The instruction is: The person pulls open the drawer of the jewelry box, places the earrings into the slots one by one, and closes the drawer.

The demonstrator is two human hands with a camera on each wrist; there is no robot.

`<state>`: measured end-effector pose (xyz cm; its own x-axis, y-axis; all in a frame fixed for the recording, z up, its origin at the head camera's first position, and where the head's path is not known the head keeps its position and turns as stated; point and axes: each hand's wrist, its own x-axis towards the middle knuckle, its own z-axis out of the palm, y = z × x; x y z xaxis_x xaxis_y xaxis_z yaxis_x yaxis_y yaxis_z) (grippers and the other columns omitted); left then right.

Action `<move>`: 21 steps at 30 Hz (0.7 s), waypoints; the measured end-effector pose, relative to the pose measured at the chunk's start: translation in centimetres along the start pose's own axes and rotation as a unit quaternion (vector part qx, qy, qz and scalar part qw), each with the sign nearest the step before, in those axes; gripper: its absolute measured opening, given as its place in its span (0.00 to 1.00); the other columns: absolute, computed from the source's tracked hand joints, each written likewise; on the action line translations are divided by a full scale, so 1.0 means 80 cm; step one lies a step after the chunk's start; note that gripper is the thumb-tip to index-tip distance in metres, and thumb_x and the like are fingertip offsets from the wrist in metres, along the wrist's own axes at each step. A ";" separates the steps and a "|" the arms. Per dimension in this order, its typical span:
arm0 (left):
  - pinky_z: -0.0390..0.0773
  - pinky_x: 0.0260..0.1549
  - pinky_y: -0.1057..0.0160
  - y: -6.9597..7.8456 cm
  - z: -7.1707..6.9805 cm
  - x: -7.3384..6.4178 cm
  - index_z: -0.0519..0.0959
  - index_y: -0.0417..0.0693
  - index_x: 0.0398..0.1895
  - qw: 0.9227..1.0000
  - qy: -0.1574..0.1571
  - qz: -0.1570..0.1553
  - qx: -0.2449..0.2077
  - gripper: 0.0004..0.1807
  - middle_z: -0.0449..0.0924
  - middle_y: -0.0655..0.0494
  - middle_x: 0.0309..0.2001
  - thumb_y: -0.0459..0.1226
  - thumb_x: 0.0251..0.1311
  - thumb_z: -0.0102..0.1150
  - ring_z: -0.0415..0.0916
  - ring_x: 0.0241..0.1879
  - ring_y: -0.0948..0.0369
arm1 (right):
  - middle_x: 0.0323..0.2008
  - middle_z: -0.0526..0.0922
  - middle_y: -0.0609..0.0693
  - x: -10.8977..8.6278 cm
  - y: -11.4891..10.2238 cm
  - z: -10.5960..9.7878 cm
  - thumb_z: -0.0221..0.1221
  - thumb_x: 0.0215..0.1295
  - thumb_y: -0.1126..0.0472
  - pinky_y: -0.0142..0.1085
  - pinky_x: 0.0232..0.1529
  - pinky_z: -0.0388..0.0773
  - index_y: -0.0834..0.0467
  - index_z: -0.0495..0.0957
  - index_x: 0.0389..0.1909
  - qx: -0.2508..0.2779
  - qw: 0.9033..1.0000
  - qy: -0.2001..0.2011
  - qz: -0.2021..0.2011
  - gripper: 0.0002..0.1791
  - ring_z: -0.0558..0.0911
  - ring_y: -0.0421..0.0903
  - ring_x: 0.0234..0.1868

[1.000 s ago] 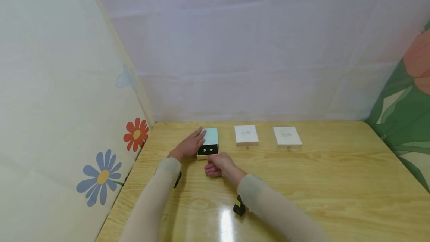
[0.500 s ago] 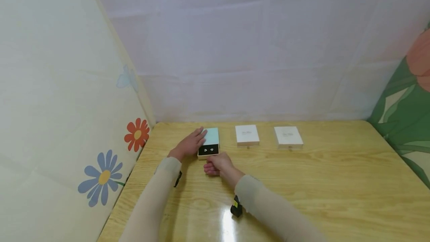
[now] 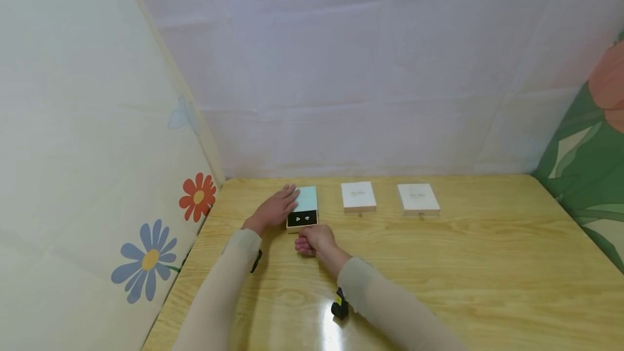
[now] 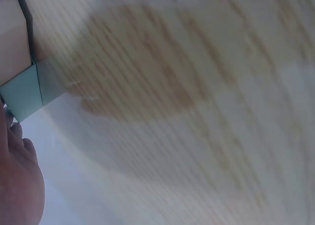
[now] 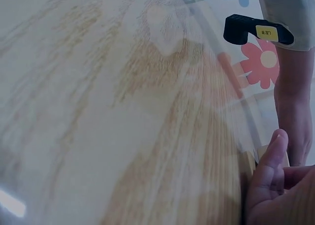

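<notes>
A small jewelry box with a light-blue sleeve (image 3: 307, 199) lies at the back left of the table, its drawer (image 3: 293, 228) slid partway out toward me. Two small stud earrings (image 3: 302, 219) sit on the drawer's black insert. My left hand (image 3: 274, 211) rests on the sleeve's left side with fingers extended; in the left wrist view its fingers lie along the sleeve (image 4: 24, 94). At the drawer's front, my right hand (image 3: 318, 241) has its fingers curled, thumb and forefinger gripping the front edge. The exact grip point is hidden by the hand.
Two white jewelry boxes, a middle one (image 3: 358, 196) and a right one (image 3: 418, 198), lie closed in a row to the right. A pale cloth wall (image 3: 370, 96) rises behind the wooden table (image 3: 463, 280), and a flowered cloth (image 3: 97, 150) stands on the left.
My right forearm and wrist have shifted slightly left and toward me. The left hand stays on the sleeve, and the drawer stands out about as far as before.
</notes>
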<state>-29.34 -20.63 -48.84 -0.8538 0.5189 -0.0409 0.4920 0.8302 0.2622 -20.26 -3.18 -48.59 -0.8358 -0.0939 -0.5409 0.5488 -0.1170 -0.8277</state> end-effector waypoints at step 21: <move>0.48 0.78 0.46 -0.006 -0.008 -0.002 0.55 0.44 0.80 1.000 -0.019 0.017 -0.017 0.30 0.49 0.45 0.81 0.46 0.82 0.35 0.43 0.80 0.46 | 0.16 0.82 0.51 0.010 -0.005 0.003 0.57 0.66 0.73 0.28 0.18 0.82 0.72 0.81 0.43 0.030 1.000 0.004 -0.003 0.08 0.81 0.39 0.15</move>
<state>-29.56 -21.26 -48.35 -0.8299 0.5537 -0.0676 0.5132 0.8053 0.2968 -21.12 -3.45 -48.64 -0.8395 -0.0852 -0.5367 0.5428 -0.1766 -0.8211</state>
